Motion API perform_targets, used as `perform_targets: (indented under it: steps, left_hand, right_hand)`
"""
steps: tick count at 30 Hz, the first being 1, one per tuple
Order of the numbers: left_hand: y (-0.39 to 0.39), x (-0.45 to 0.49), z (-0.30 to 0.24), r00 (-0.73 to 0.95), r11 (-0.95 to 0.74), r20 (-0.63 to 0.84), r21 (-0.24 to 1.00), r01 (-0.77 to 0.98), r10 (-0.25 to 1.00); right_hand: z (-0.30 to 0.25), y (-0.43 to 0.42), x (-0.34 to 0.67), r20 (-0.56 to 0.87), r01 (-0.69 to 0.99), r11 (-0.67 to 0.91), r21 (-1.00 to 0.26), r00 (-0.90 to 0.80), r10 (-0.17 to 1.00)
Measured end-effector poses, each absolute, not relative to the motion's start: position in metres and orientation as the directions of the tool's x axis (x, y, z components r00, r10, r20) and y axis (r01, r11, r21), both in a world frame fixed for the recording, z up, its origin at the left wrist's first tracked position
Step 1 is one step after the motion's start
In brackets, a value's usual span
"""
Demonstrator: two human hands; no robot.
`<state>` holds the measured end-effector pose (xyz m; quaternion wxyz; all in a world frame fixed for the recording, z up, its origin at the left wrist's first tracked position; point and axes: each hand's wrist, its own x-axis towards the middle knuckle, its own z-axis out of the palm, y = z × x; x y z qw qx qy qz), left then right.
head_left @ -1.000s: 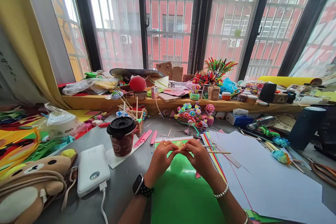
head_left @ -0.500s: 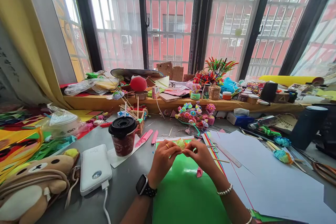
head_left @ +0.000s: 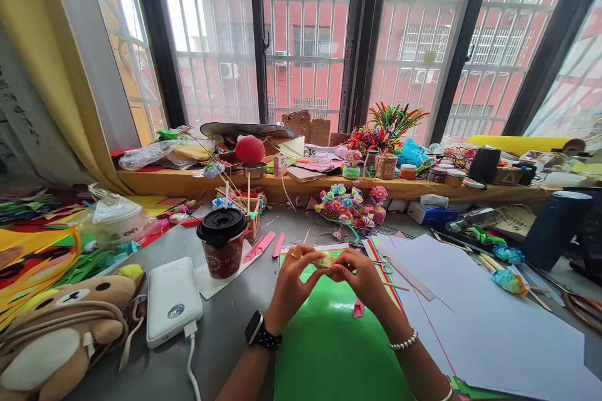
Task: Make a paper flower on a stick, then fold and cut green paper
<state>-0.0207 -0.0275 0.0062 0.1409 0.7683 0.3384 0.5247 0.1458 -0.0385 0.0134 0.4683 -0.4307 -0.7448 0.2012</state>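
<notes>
My left hand (head_left: 292,279) and my right hand (head_left: 361,277) meet over a glossy green sheet (head_left: 338,351). Between their fingertips is a small, crumpled, pale yellow-green paper piece (head_left: 325,259), pinched from both sides. Fingers cover much of it, so its full shape is hidden. A small folded pink paper piece (head_left: 359,308) lies on the green sheet, just below my right hand. Close to the right of that hand are scissors (head_left: 386,263) and a thin stick (head_left: 397,287).
White paper sheets (head_left: 498,319) with a ruler (head_left: 416,282) spread to the right. A lidded dark cup (head_left: 222,250), a white power bank (head_left: 173,301) and a bear plush (head_left: 70,338) stand or lie left. Behind are bunched craft flowers (head_left: 345,203); a dark flask (head_left: 555,225) stands far right.
The fingers of both hands have shifted slightly around the yellow-green paper piece, and the paper has turned a little. The camera view has moved slightly.
</notes>
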Motion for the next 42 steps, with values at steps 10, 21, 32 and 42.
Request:
perform_targets:
  steps: [10, 21, 32, 42]
  left_hand:
    - [-0.024, -0.014, 0.001, 0.541, 0.389, -0.135, 0.835, -0.389, 0.830]
    - [-0.029, -0.014, 0.005, 0.542, 0.333, 0.091, 0.699, -0.632, 0.836]
    - [-0.029, -0.014, 0.005, 0.501, 0.284, 0.118, 0.703, -0.652, 0.857]
    - [-0.030, -0.013, 0.006, 0.533, 0.328, 0.123, 0.666, -0.670, 0.837]
  right_hand:
    - [0.009, -0.044, 0.133, 0.666, 0.564, 0.701, -0.436, -0.321, 0.673]
    - [0.010, -0.044, 0.131, 0.770, 0.590, 0.750, -0.300, -0.314, 0.556]
    - [0.007, -0.044, 0.127, 0.826, 0.628, 0.752, -0.201, -0.304, 0.474]
    - [0.007, -0.048, 0.123, 0.836, 0.648, 0.744, -0.164, -0.310, 0.454]
